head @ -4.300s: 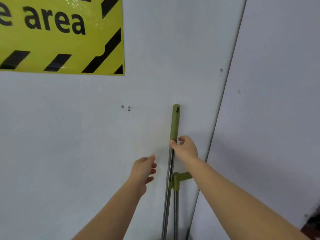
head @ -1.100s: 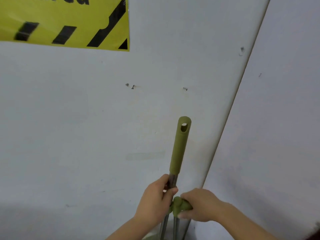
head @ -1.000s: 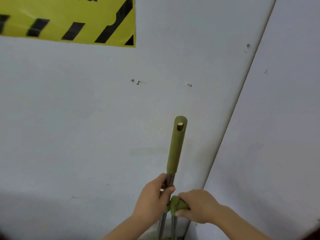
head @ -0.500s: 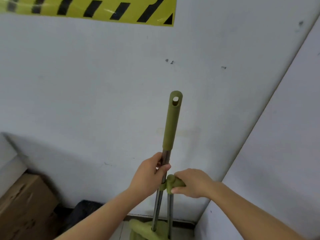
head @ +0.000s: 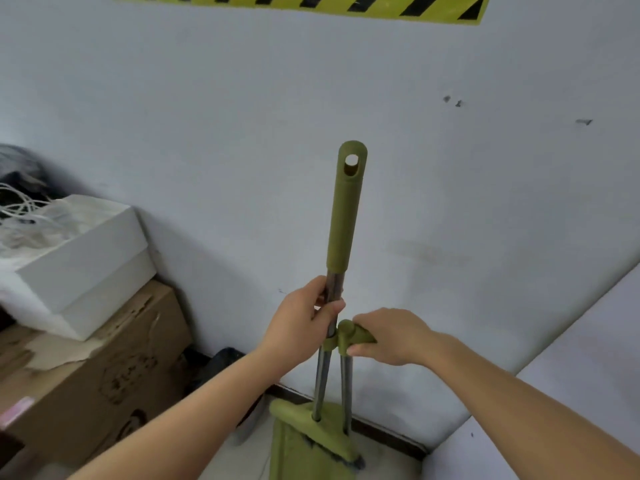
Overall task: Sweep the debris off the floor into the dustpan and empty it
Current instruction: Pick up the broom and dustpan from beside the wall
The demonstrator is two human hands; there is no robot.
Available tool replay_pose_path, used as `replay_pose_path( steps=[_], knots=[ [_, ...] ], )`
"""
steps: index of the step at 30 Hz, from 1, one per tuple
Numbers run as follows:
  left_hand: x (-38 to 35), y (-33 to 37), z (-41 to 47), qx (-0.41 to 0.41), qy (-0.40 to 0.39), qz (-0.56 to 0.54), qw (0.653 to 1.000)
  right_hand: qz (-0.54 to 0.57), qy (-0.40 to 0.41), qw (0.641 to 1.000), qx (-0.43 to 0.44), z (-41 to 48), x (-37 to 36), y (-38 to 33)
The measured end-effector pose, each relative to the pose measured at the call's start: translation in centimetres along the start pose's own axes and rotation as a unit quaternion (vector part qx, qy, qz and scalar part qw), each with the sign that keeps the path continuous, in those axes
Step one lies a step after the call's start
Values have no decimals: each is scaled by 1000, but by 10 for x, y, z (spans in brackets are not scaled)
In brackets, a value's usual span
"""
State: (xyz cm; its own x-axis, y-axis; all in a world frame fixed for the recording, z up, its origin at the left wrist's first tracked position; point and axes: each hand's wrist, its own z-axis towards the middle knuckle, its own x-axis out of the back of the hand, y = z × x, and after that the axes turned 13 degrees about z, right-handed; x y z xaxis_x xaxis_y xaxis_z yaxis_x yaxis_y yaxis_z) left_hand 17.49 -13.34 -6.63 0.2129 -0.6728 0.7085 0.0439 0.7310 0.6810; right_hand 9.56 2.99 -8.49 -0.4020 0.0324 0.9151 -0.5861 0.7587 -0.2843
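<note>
An olive-green broom (head: 343,216) with a metal shaft stands upright before the white wall, its long green grip topped by a hanging hole. My left hand (head: 304,320) grips the metal shaft just under that grip. My right hand (head: 391,336) holds the short green handle of the dustpan (head: 298,448), whose own metal rod runs down beside the broom's. The green dustpan stands on the floor at the bottom edge, with the broom's head and dark bristles (head: 332,452) resting against it. No debris is in view.
A brown cardboard box (head: 90,375) stands at the left with a white box (head: 79,258) of cords on top. A dark bag (head: 218,365) lies by the skirting. A second white wall (head: 571,393) closes the corner at right. A yellow-black hazard sign (head: 311,1) runs along the top.
My view has tilted down and left, bringing the boxes, floor and dustpan into sight. Both hands keep their holds; earlier the right hand moved from the broom's shaft to the dustpan handle.
</note>
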Motion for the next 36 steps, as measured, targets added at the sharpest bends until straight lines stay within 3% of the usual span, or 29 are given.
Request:
replay_pose_path(
  steps=[15,36],
  knots=[
    [79,-51,-89,101,95,-29,990,-33,-19,990,136,28,-28,-120],
    [183,-108,-282,238,251,12,938,-61,-38,938,340,4,-107,-326]
  ],
)
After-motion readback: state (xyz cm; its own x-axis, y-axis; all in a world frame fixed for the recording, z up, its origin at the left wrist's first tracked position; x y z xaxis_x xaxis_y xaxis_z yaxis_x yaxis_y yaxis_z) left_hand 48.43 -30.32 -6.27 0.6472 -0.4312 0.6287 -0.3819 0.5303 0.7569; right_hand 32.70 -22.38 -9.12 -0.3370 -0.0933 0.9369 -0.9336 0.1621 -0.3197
